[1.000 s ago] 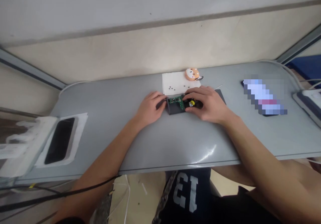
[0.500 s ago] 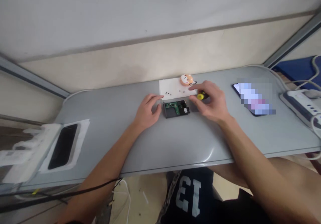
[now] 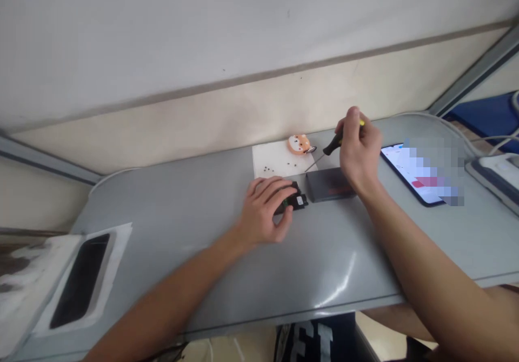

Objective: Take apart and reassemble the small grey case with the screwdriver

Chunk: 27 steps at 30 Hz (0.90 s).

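My right hand [image 3: 360, 148] is closed round a black and yellow screwdriver [image 3: 333, 144], its thin shaft slanting down to the left. The tip is near the left end of a dark grey casing [image 3: 330, 184] on the table. My left hand [image 3: 267, 208] lies over a small black device with a green circuit board [image 3: 299, 200], its fingers curved round it and covering its left part. Behind it, several tiny screws [image 3: 268, 169] rest on a white sheet [image 3: 279, 156], with an orange and white animal-face case [image 3: 298, 144] at the sheet's right.
A lit phone [image 3: 409, 172] lies to the right, near a white and grey power strip [image 3: 497, 175] with cables. At the left, a dark phone [image 3: 81, 281] rests on white paper. A wall runs behind the grey table [image 3: 194, 199].
My left hand has moved right onto the circuit board device. My right hand has risen, with the screwdriver now pointing down, and the grey casing has come into clear view. The view has shifted slightly.
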Motion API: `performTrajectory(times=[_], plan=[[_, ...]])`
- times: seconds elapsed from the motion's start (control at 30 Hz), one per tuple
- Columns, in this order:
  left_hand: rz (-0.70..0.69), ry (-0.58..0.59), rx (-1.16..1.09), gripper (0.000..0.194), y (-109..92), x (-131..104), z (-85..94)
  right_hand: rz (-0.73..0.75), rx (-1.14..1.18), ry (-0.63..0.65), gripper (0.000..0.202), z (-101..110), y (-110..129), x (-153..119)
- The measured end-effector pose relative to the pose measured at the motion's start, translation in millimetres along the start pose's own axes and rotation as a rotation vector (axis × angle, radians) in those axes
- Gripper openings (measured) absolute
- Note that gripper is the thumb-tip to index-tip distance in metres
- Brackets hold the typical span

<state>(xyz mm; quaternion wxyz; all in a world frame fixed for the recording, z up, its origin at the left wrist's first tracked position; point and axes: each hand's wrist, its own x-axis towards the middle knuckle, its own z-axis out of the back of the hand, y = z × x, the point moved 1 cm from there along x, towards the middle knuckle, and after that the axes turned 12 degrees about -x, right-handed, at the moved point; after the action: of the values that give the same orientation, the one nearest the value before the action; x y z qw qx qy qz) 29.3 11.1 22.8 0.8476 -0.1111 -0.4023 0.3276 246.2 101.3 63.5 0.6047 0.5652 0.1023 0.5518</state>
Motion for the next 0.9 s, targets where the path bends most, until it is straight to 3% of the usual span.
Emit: performTrajectory(times=[0.17,0.47,0.9], plan=[[0.051,0.114,0.034,0.051,5.1,-0.8,-5.9,-0.015,-0.036,0.099,0.052,-3.1,-8.5,-5.0],[0.122,0.116,-0.046,0.050,4.2,0.1,-5.2,-0.004,-0.051,0.136,0.050,-10.8,-14.0,-10.3],[0.131,0.115,-0.052,0.051,6.7,-1.5,-6.9,-0.004,0.052,-0.052,0.051,-4.2,-11.2,-5.6]])
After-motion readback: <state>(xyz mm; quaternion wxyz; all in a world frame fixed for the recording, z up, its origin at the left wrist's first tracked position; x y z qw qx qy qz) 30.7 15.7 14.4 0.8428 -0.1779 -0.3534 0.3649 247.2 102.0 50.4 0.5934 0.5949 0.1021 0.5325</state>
